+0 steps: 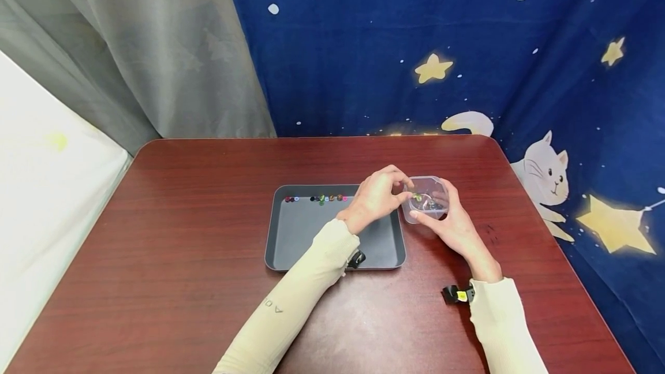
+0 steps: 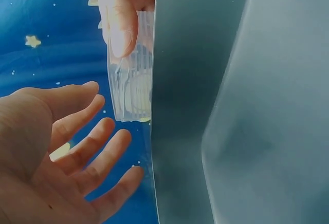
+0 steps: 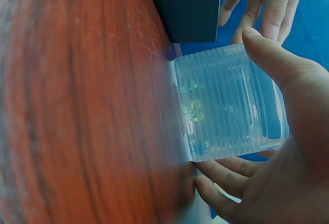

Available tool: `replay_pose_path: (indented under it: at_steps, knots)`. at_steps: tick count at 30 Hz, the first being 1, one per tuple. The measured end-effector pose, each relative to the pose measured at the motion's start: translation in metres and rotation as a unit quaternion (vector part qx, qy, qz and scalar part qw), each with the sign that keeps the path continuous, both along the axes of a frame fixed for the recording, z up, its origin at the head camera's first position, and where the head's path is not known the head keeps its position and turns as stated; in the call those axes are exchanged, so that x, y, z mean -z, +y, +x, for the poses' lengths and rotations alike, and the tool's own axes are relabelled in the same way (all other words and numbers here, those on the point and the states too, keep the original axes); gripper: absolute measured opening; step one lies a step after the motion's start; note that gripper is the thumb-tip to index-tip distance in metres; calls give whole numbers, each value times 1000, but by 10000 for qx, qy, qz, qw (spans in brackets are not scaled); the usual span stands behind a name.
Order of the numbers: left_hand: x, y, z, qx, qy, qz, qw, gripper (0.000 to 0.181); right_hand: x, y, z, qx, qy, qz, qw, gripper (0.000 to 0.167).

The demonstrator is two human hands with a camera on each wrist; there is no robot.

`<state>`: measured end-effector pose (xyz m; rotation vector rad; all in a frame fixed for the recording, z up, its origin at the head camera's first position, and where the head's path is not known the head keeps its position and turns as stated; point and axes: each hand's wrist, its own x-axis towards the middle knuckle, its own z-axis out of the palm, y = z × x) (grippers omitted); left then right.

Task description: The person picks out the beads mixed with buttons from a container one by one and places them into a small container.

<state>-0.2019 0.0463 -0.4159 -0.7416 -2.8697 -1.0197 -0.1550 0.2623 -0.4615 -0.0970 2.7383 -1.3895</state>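
Observation:
A clear ribbed plastic box (image 1: 408,214) stands on the table just right of a dark grey tray (image 1: 298,241). My right hand (image 1: 458,228) grips it from the right side, its thumb (image 3: 275,59) on one side and fingers on the other in the right wrist view. Small green and clear pieces (image 3: 194,111) lie inside the box. My left hand (image 1: 378,195) hovers over the box's left rim, fingers loosely bent and apart; the left wrist view shows nothing held. Along the tray's far side lie several small coloured beads (image 1: 332,198) in a broken row.
The reddish-brown wooden table (image 1: 171,258) extends around the tray and box. Behind it hang a grey curtain (image 1: 171,51) and a blue curtain (image 1: 353,45) with stars and a cat. A black strap (image 1: 452,294) sticks out near the right wrist.

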Motion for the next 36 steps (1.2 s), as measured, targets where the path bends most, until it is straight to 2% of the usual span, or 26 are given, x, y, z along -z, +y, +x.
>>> replay_pose_path:
  at_steps: [12, 20, 30, 36]
  knots:
    - [-5, -14, 1, -288, -92, -166, 9994, 15, 1, -1, 1, 31, 49, -82, 9999, 105]
    - [-6, -26, 4, -233, -32, -116, 9997, 19, 1, -1, 1, -17, 72, -64, 10000, 104]
    - [-3, -42, -1, -470, -259, -162, 9984, 19, -1, -1, 2, 10, 14, -20, 10000, 105]
    - [1, -51, -1, -510, -355, -197, 9979, 21, -1, 0, 3, 28, -72, 41, 10000, 106]
